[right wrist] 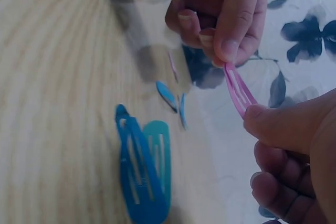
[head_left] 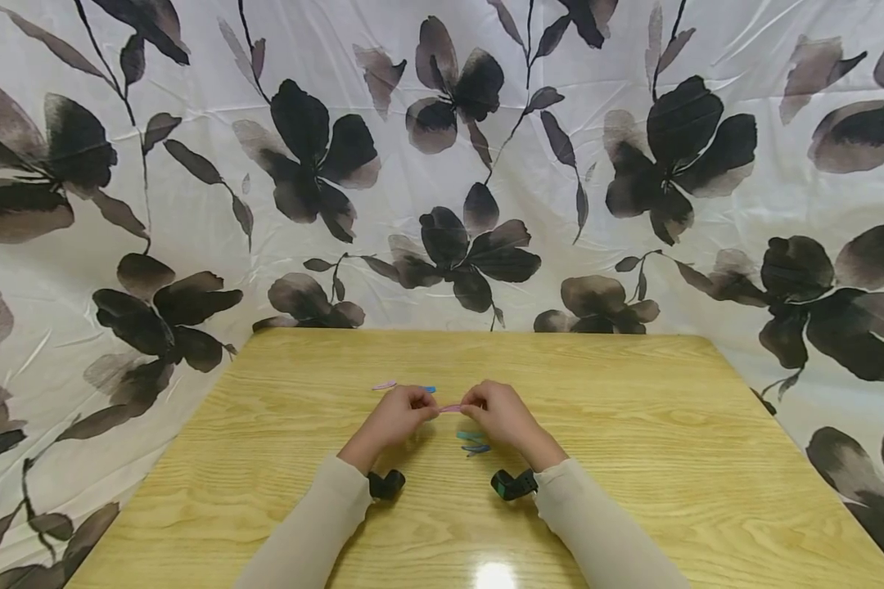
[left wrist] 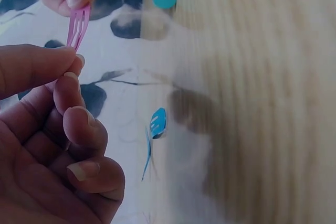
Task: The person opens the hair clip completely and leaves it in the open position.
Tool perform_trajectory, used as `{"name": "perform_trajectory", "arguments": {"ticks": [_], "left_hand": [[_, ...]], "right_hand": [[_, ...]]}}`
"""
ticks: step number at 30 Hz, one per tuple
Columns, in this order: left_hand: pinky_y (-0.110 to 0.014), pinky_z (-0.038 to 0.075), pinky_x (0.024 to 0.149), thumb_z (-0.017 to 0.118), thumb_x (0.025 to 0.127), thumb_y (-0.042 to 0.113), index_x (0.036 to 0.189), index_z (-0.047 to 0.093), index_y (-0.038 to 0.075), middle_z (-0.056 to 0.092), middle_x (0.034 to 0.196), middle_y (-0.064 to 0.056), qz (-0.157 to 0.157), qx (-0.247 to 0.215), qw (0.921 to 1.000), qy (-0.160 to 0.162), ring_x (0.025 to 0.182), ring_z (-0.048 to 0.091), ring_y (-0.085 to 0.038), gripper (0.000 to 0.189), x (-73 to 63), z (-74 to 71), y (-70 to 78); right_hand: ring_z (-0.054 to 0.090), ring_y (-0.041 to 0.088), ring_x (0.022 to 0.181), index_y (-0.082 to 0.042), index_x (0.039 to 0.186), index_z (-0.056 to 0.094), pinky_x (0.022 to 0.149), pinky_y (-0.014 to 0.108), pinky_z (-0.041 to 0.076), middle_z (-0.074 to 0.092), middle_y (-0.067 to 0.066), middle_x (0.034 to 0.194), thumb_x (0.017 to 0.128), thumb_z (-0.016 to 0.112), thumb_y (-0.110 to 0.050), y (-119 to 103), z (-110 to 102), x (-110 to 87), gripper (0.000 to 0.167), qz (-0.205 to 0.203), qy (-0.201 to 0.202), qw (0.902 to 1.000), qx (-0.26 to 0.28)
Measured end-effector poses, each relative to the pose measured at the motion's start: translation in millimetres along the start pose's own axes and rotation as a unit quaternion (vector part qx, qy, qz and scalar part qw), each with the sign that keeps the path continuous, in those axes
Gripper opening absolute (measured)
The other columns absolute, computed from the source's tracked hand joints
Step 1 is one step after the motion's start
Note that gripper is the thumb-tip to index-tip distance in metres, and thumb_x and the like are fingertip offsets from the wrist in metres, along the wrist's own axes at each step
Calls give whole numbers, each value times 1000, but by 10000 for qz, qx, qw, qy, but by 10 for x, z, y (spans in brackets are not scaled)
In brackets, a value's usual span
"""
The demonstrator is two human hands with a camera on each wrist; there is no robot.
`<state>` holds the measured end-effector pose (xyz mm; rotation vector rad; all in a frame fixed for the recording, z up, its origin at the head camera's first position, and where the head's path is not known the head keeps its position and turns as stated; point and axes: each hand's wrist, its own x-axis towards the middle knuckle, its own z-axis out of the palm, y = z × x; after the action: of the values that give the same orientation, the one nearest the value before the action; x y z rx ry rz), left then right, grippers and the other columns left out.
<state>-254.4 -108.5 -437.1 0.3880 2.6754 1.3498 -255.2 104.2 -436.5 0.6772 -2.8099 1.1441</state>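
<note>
A pink snap hair clip point(head_left: 450, 408) is held between my two hands above the table. My left hand point(head_left: 400, 415) pinches one end of it between thumb and forefinger, its other fingers loosely curled. At the opposite end, my right hand point(head_left: 502, 415) pinches the clip with thumb and finger. In the right wrist view the clip looks slightly bowed, its long slots showing. Below the right hand lie a teal hair clip point(head_left: 470, 437) and a darker blue hair clip point(head_left: 475, 449), which overlap in the right wrist view.
Beyond the left hand, another pink clip point(head_left: 385, 385) and a blue clip point(head_left: 429, 389) lie on the wooden table point(head_left: 265, 458). In the right wrist view a thin blue clip point(right wrist: 182, 111) is beside a wider one. A floral curtain point(head_left: 560, 204) hangs behind the table.
</note>
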Motion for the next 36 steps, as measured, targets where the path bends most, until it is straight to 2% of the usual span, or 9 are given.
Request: {"name": "perform_trajectory", "arguments": {"ticks": [10, 21, 27, 32, 36], "left_hand": [[-30, 45, 68, 63, 95, 17, 89, 71, 10, 64, 89, 0, 7, 73, 9999, -89, 77, 53, -15, 12, -59, 21, -47], [-32, 46, 73, 64, 94, 20, 90, 71, 12, 65, 89, 1, 205, -197, 9992, -292, 80, 55, -16, 11, -50, -12, -191], [-33, 46, 72, 64, 94, 20, 92, 71, 9, 65, 90, 0, 359, -409, 9977, -400, 79, 54, -17, 13, -45, -28, -199], [-32, 47, 72, 64, 94, 23, 95, 72, 12, 66, 93, -1, 419, -448, 9970, -481, 81, 56, -16, 13, -48, -26, -213], [-30, 47, 65, 61, 96, 21, 101, 72, 14, 67, 91, -6, 474, -530, 9949, -717, 71, 54, -15, 14, -45, -20, -229]], "right_hand": [[52, 8, 75, -17, 92, 72, 68, 24, 46, 62, -6, 90, 95, 63, -22, 52, 71, -107, 11, -138, 28, 9999, 80], [53, 9, 75, -17, 95, 72, 68, 25, 46, 62, -5, 91, 95, 62, -23, 27, 103, -164, 11, -31, -102, 9990, 426], [52, 10, 73, -16, 96, 72, 66, 25, 45, 61, -5, 89, 96, 62, -22, 39, 107, -165, 12, -140, -93, 9990, 418], [52, 10, 74, -17, 96, 72, 66, 25, 45, 61, -6, 90, 96, 61, -23, 39, 102, -175, 12, -155, -112, 9988, 452], [52, 10, 75, -19, 95, 72, 67, 25, 45, 62, -6, 90, 96, 61, -23, 51, 107, -178, 11, -149, -108, 9988, 451]]}}
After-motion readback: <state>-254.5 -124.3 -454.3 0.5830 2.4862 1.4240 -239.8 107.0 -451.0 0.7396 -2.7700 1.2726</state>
